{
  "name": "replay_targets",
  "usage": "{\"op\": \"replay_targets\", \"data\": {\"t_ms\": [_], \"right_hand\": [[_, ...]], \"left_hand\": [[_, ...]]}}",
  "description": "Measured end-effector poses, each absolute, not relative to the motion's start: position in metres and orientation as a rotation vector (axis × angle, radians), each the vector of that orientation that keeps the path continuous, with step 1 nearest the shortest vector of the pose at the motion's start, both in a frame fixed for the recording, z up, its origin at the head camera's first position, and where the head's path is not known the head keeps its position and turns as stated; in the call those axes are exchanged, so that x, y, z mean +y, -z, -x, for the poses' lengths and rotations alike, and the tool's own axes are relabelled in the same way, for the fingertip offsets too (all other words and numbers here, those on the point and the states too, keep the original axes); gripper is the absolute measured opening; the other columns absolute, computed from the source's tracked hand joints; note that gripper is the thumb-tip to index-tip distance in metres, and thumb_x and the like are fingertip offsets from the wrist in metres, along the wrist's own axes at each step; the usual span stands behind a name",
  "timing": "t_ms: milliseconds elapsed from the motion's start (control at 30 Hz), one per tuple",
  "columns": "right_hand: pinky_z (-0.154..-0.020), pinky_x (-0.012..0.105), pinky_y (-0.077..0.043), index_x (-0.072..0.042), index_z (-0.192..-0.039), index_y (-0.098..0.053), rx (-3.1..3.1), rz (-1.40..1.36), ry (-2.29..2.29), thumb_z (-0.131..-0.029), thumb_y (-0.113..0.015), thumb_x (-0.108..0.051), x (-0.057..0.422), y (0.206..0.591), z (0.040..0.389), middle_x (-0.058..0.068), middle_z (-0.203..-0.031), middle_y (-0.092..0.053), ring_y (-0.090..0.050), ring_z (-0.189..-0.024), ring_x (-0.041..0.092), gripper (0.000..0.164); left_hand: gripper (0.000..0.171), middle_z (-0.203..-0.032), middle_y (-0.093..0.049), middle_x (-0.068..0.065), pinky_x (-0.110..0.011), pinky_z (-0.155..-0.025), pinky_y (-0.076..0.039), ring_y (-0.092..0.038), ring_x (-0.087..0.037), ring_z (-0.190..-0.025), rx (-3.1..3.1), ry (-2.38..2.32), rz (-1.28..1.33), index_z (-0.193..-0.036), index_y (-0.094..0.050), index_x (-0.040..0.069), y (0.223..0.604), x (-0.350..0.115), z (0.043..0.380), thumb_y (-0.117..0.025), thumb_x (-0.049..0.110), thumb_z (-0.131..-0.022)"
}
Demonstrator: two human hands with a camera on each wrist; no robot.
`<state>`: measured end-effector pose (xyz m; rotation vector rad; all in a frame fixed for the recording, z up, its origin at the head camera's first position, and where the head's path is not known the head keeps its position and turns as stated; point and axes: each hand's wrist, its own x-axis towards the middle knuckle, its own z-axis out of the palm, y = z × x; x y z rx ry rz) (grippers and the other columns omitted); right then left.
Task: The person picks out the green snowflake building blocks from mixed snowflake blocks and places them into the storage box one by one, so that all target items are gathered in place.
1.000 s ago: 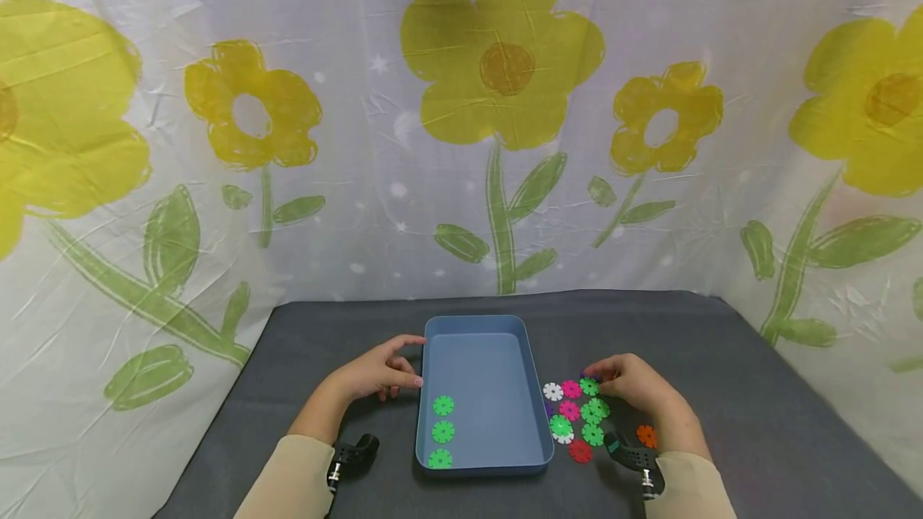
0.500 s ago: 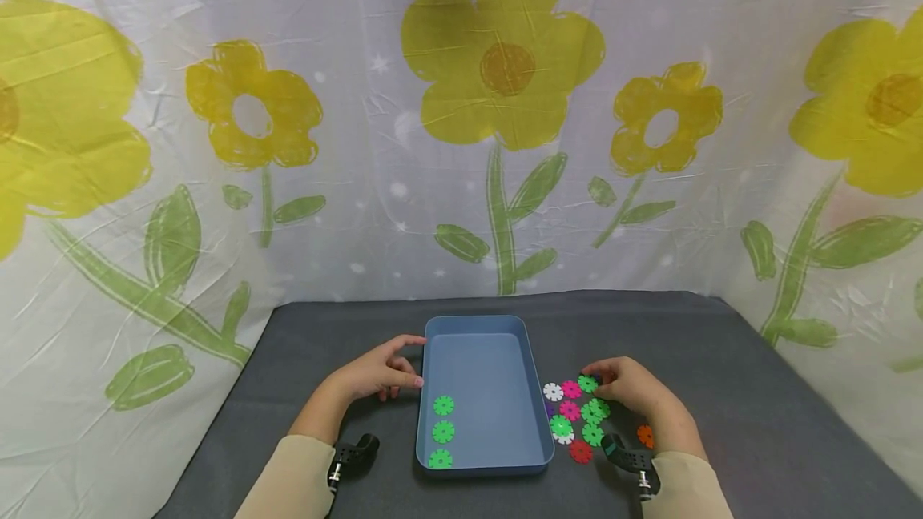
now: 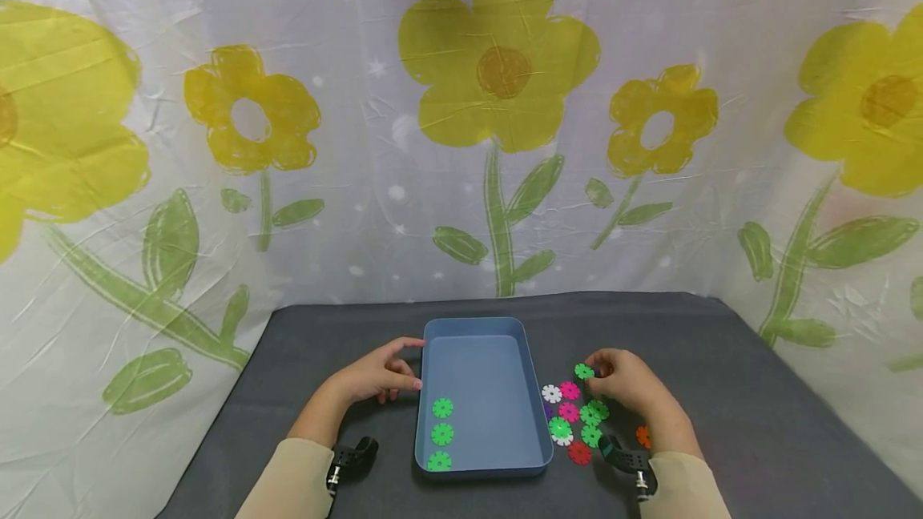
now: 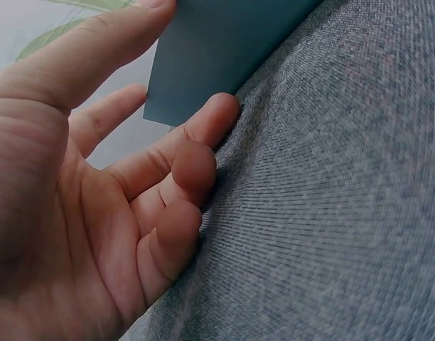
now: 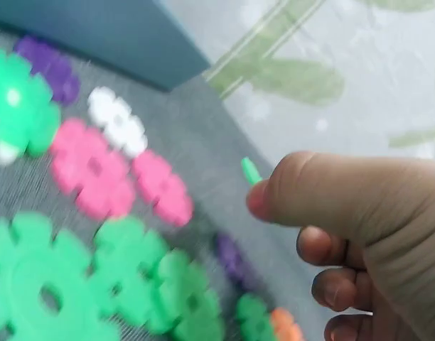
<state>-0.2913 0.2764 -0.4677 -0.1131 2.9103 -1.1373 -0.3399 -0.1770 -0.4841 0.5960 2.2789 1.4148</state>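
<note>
A green snowflake disc is pinched between thumb and fingers of my right hand, raised above the loose discs right of the tray. In the right wrist view only a sliver of that green disc shows past the thumb. My left hand touches the left wall of the blue tray with forefinger and thumb; its other fingers are loosely bent in the left wrist view. Inside the tray, three green discs lie in a column along the left side.
Beside the tray's right wall lie several notched discs: white, pink, green and red, some overlapping. An orange disc lies near the right wrist. Dark grey cloth covers the table; a flowered curtain hangs behind.
My right hand has lifted the green disc off the far end of the loose discs and moved it slightly up and away. The left hand stays at the tray.
</note>
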Motion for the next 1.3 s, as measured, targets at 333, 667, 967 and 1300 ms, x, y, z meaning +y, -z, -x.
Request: {"op": "replay_targets", "data": {"t_ms": [333, 667, 967, 1300], "right_hand": [[-0.065, 0.038, -0.045, -0.005, -0.124, -0.066, 2.953, 0.216, 1.206, -0.09, -0.073, -0.01, 0.255, 0.43, 0.283, 0.012, -0.114, -0.062, -0.051, -0.08, 0.024, 0.035], [-0.066, 0.039, -0.04, -0.008, -0.123, -0.068, 2.936, 0.367, 1.257, -0.089, -0.072, -0.012, 0.223, 0.399, 0.281, 0.007, -0.107, -0.063, -0.046, -0.076, 0.023, 0.035], [-0.062, 0.036, -0.038, -0.01, -0.119, -0.069, 2.94, 0.505, 1.296, -0.089, -0.074, -0.009, 0.189, 0.393, 0.28, 0.007, -0.103, -0.063, -0.042, -0.065, 0.02, 0.031], [-0.059, 0.033, -0.037, -0.013, -0.118, -0.071, 2.91, 0.592, 1.338, -0.089, -0.076, -0.011, 0.152, 0.402, 0.279, 0.001, -0.101, -0.064, -0.042, -0.062, 0.017, 0.029]], "left_hand": [[0.081, -0.091, -0.071, -0.005, -0.035, -0.054, -0.043, -0.053, -0.02, -0.063, 2.285, -1.413, -0.588, -0.159, -0.034, 0.013, 0.485, -0.177, 0.339, -0.08, 0.023, -0.093], [0.081, -0.091, -0.072, -0.006, -0.036, -0.053, -0.044, -0.053, -0.02, -0.062, 2.274, -1.43, -0.567, -0.158, -0.035, 0.014, 0.484, -0.178, 0.34, -0.081, 0.024, -0.092], [0.08, -0.092, -0.072, -0.005, -0.036, -0.054, -0.044, -0.053, -0.02, -0.063, 2.279, -1.422, -0.562, -0.158, -0.035, 0.014, 0.485, -0.178, 0.338, -0.08, 0.023, -0.092], [0.081, -0.092, -0.072, -0.006, -0.036, -0.055, -0.044, -0.053, -0.02, -0.064, 2.283, -1.412, -0.571, -0.159, -0.034, 0.013, 0.483, -0.177, 0.34, -0.08, 0.024, -0.093]]}}
